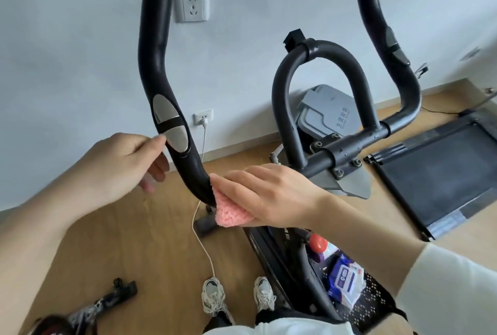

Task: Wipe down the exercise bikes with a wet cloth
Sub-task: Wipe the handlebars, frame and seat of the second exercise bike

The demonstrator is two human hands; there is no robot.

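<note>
Pink cloth (231, 212) sits on the low bend of the left handlebar (156, 47) of the exercise bike (330, 157), near centre. Right hand (271, 195) grips the cloth, fingers curled over it, pressing it onto the bar. Left hand (118, 165) holds the same bar just above, thumb tip on edge of metal pulse sensor (170, 125), fingers curled behind the bar. Centre loop bar (320, 63) and right handlebar (376, 14) further right. Red knob (318, 243) and wet wipes pack (345, 278) low on the frame, near right. Far: grey bin (328, 114) by the wall, treadmill (441, 173) right of it. White cable (203, 230) runs from lower wall socket (203, 117) over wooden floor (121, 240) to near the sneakers (213, 297)
</note>
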